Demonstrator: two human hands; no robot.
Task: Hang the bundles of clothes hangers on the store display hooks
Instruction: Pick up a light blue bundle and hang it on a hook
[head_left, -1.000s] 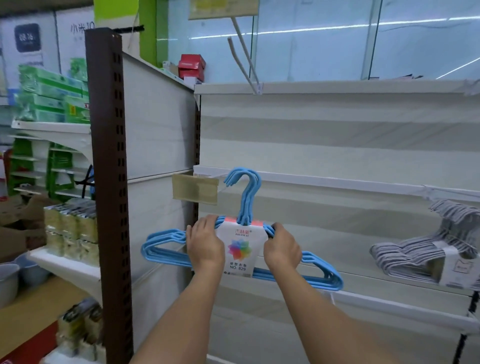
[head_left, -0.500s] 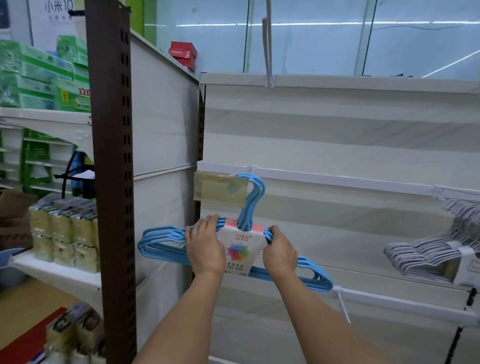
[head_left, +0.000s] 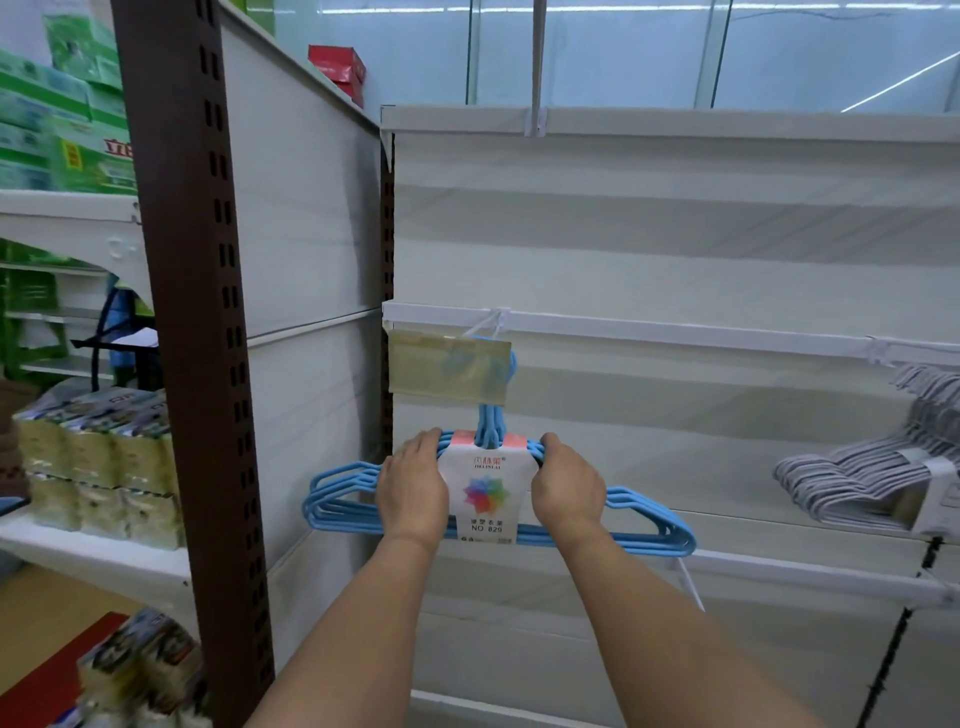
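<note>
- Straight ahead in the head view, a bundle of blue hangers (head_left: 498, 512) hangs in front of a pale back panel (head_left: 675, 249), just right of the inner corner where that panel meets a side panel (head_left: 296, 208).
- Its hook tops (head_left: 491, 421) rise behind a yellowish, see-through price tag holder (head_left: 447, 371); whether they sit on the white display hook (head_left: 491, 325) cannot be told, because the holder blurs them.
- That hook comes off a white rail (head_left: 675, 332) running across the panel; a second rail (head_left: 805, 569) runs below, just behind the bundle's right tip.
- The left hand (head_left: 413, 491) grips the bundle's left shoulder, fingers curled over the top wires beside the white paper label (head_left: 487, 493) (printed with a coloured flower and "NO. 829").
- The right hand (head_left: 569, 488) grips the right shoulder the same way, so the label sits between both hands and the neck of the hooks rises between them.
- On the left, the bundle's left tip reaches out close to the side panel, with a brown slotted post (head_left: 192, 312) nearer the camera; little room is left on that side.
- On the right, bare panel stretches between the blue bundle and a grey hanger bundle (head_left: 872, 478) hanging well apart at the frame's edge.
- Far left, shelves (head_left: 78, 540) carry yellowish packs (head_left: 98, 467) and green boxes (head_left: 62, 130); a red box (head_left: 337, 65) sits on top of the side panel.
</note>
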